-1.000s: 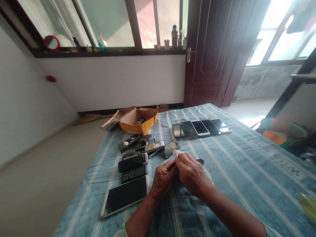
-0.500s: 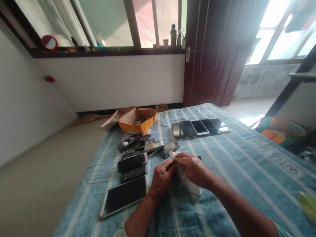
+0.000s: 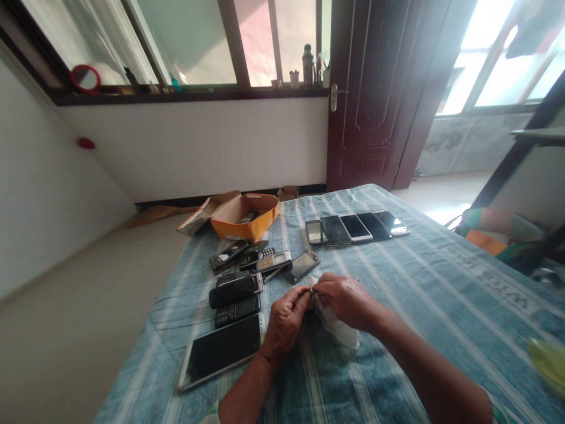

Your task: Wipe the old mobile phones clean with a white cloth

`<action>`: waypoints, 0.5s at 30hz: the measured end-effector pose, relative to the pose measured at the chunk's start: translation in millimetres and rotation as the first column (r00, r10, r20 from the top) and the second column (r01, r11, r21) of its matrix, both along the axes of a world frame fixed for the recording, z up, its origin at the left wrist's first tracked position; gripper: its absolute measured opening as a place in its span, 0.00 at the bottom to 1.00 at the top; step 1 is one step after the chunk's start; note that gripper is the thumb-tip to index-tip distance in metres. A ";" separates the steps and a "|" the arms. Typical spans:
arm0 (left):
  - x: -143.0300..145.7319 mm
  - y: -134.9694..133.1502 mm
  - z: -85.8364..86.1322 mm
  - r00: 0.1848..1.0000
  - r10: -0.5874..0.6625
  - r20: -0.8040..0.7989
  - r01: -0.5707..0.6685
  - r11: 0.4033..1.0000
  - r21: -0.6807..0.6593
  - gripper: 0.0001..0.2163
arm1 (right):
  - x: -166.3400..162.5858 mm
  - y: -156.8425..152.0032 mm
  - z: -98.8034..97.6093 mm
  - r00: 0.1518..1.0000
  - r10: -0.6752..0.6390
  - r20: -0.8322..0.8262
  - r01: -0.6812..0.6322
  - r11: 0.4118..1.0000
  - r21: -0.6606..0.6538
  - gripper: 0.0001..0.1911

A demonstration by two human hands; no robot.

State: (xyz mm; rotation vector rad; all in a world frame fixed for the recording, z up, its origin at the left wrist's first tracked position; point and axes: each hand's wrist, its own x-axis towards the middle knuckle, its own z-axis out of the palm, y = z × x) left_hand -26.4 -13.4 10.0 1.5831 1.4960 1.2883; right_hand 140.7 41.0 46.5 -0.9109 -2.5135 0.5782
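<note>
Over the bed's middle, my left hand point(image 3: 286, 315) is closed, thumb and fingers pinching a small thing mostly hidden between the hands; I cannot make out what it is. My right hand point(image 3: 344, 300) meets it at the fingertips and is closed on a thin white cloth point(image 3: 338, 330), perhaps tissue, which hangs below the palm. Just beyond my hands lies a phone with a grey screen point(image 3: 303, 267). A white tablet point(image 3: 223, 353) with a dark screen rests beside my left forearm. Several old phones point(image 3: 236, 288), some with keypads, are heaped to the left.
An open orange box point(image 3: 247, 227) with phones inside stands at the bed's far left edge. Several phones point(image 3: 355, 228) lie in a row at the far side. The striped blue sheet point(image 3: 424, 306) covers the bed. Something yellow-green point(image 3: 547, 362) sits at the right edge.
My fingertips have shifted slightly where they meet, and the dark end that stuck out beyond my right hand is now mostly hidden. The cloth stays in my right hand.
</note>
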 end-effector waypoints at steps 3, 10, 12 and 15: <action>-5.3 -3.0 -2.1 0.996 -0.001 -0.085 0.003 1.000 0.021 0.11 | -0.2 -1.0 0.5 1.000 -0.003 0.019 0.003 1.000 -0.001 0.09; -8.8 -4.1 -5.6 0.980 -0.022 -0.195 0.042 0.994 0.097 0.12 | -4.7 -5.5 1.4 0.995 -0.036 0.096 0.027 0.995 0.097 0.08; -9.0 -3.5 -5.0 0.980 -0.033 -0.196 0.053 0.994 0.098 0.12 | -9.5 -7.9 -0.1 0.994 -0.039 0.100 0.026 0.992 0.126 0.07; -9.6 -3.1 -3.5 0.981 -0.038 -0.192 0.056 0.994 0.091 0.12 | -15.5 -9.7 -2.9 0.995 -0.032 0.090 0.016 0.984 0.176 0.07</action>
